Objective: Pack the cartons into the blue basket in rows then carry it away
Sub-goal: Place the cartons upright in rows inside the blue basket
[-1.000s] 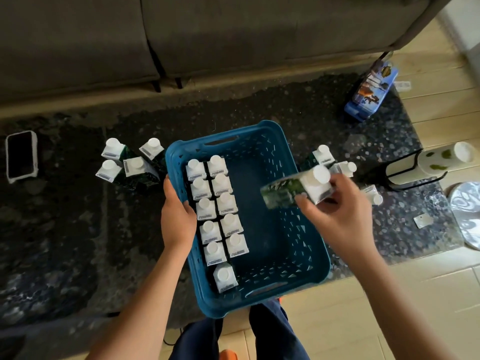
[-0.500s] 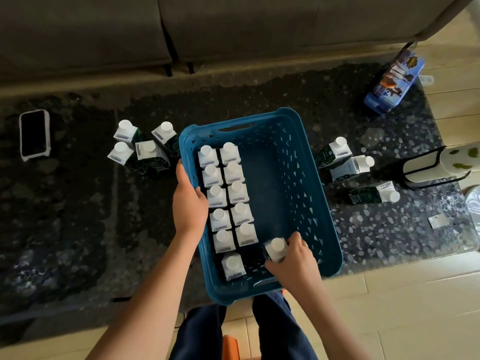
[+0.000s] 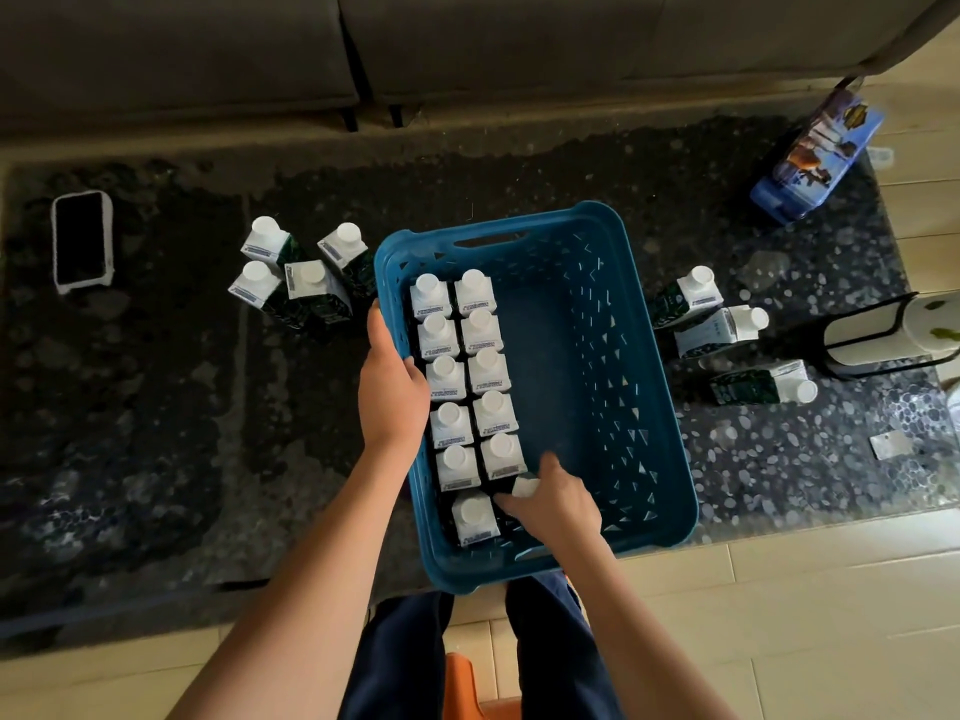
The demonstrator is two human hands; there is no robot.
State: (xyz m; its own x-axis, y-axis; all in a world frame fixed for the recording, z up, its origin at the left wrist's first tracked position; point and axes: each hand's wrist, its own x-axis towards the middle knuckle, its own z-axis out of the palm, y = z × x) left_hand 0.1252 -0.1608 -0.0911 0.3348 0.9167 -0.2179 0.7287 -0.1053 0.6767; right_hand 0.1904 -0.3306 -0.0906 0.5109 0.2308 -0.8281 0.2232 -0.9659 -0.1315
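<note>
The blue basket [image 3: 613, 366] sits on a dark glass table. Two rows of white-capped cartons [image 3: 462, 366] stand along its left side. My left hand [image 3: 392, 387] grips the basket's left rim. My right hand [image 3: 553, 504] is inside the basket at the near end of the second row, fingers closed on a carton [image 3: 524, 485] that it mostly hides. Several more cartons [image 3: 301, 283] stand on the table left of the basket. Three cartons [image 3: 722, 330] are to its right; at least the nearest lies on its side.
A phone [image 3: 82, 241] lies at the far left of the table. A blue printed pack [image 3: 815, 158] lies at the back right, and a white cylinder in a black wire holder [image 3: 883, 335] sits at the right edge. A grey sofa [image 3: 467, 44] runs behind the table.
My right hand carried a carton from above the basket's right side down to the near end of the second row and pushed it in beside the others. The left hand stayed on the rim.
</note>
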